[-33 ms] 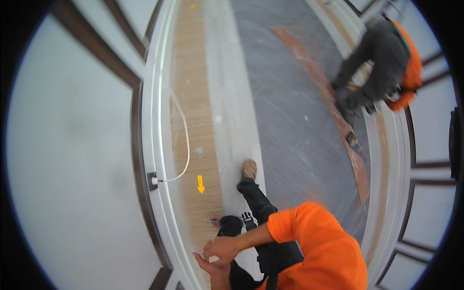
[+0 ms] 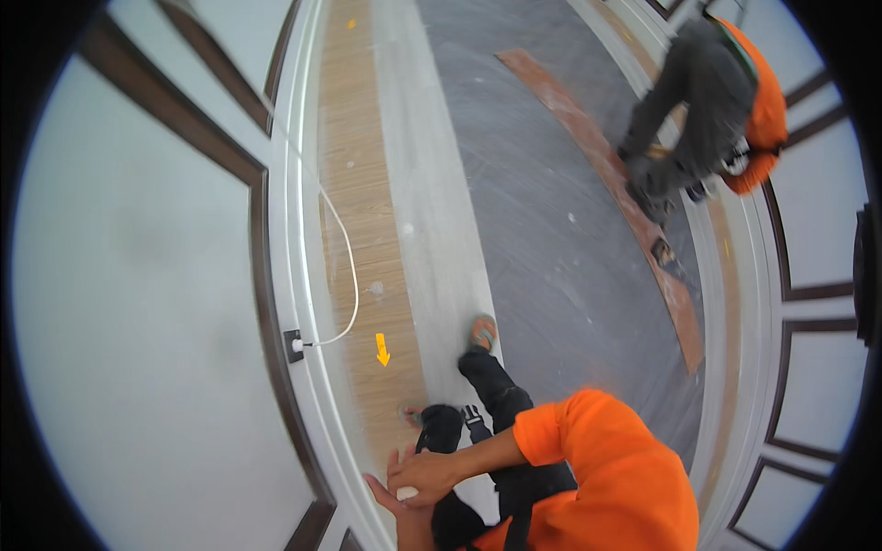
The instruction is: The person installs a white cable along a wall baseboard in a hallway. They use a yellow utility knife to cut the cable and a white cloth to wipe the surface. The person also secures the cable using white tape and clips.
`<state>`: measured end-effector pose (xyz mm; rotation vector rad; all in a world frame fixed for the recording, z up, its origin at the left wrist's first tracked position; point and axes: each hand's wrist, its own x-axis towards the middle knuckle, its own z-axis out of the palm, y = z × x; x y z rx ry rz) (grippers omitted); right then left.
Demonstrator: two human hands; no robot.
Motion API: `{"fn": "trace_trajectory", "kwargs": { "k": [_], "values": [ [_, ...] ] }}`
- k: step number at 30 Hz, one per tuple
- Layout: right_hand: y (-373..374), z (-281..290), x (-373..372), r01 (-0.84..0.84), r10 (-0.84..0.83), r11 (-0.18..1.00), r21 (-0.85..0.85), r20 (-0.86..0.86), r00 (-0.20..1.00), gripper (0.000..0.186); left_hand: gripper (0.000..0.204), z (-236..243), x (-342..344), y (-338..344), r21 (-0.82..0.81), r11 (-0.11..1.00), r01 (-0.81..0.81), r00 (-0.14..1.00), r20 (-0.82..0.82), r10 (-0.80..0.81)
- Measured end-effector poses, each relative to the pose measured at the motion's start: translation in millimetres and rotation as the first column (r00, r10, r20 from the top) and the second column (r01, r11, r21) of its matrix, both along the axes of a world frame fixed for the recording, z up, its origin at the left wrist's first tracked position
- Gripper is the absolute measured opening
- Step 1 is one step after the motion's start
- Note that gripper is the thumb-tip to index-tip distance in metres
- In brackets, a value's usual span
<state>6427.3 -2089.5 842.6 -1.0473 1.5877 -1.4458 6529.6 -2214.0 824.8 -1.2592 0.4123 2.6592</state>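
My right hand (image 2: 425,478) lies across my left hand (image 2: 415,525) at the lower middle, close to the white skirting. Its fingers are curled, and a small whitish piece (image 2: 406,493) shows between the two hands; its kind is too small to make out. The left hand is partly covered. Its thumb and some fingertips stick out, stretched apart. An orange sleeve (image 2: 597,450) covers my right upper arm, while the forearm is bare. Below the hands are my legs in black trousers (image 2: 496,381) and my sandalled feet (image 2: 482,331).
A white cable (image 2: 355,266) runs from a wall socket (image 2: 293,345) along the wood-look strip (image 2: 354,211). A yellow arrow (image 2: 382,351) marks that strip. Across the grey floor (image 2: 551,239) lies a reddish-brown plank (image 2: 588,138); a co-worker in orange (image 2: 763,110) bends beside it.
The view has shifted slightly, so the co-worker and plank appear a little further left and up. More of my left fingertips show. My hands stay together.
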Motion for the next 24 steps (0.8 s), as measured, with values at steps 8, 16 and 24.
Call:
{"fn": "trace_trajectory", "kwargs": {
  "k": [8, 16, 24],
  "values": [
    [145.9, 159.4, 150.1, 0.869, -0.770, 0.456, 0.190, -0.405, 0.493, 0.073, 0.062, 173.1, 30.5, 139.9, -0.191, 0.731, 0.655, 0.714, -0.158, -0.682],
    [329.3, 165.7, 411.7, 0.918, -0.800, -0.392, 0.066, -0.517, -0.305, 0.081, 0.045, 179.2, 229.5, 378.8, -0.378, 0.121, 0.918, 0.121, -0.023, -0.992],
    [432.0, 209.3, 622.3, 0.593, -0.585, -0.780, 0.198, 0.103, -0.804, 0.088, 0.036, 237.8, 403.2, 564.1, -0.747, -0.431, 0.506, -0.751, -0.135, -0.647]
  ]
}}
